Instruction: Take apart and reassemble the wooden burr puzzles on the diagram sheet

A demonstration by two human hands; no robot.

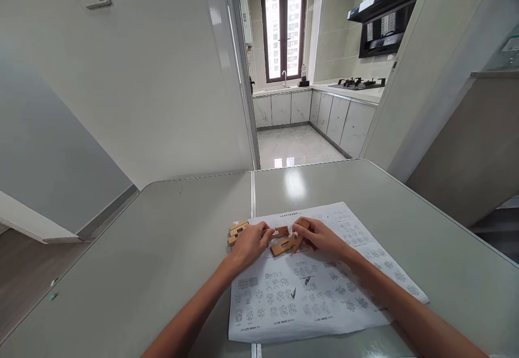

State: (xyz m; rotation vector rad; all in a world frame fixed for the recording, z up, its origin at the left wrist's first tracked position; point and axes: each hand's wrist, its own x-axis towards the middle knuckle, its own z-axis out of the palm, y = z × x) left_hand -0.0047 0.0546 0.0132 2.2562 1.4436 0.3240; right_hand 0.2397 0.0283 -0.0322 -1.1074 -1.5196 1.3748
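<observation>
My left hand (pixel 252 243) is closed at the fingertips on a notched wooden puzzle piece (pixel 281 232), which points to the right. My right hand (pixel 320 237) pinches another wooden puzzle piece (pixel 298 242), held at a slant. A slotted wooden piece (pixel 279 248) lies below and between the hands, touching or crossing the right-hand one; I cannot tell if they are joined. Several more wooden pieces (pixel 238 229) are stacked beside my left hand, partly hidden by it. Under both hands lies a printed sheet (pixel 284 317) with rows of small line diagrams.
The sheet lies on a grey-green table (pixel 190 228) with a pale seam (pixel 253 196) down its middle. A white wall (pixel 162 77) rises behind it on the left. Past a doorway, a kitchen shows white cabinets (pixel 279 109), a stove (pixel 359 83) and a window (pixel 284 33).
</observation>
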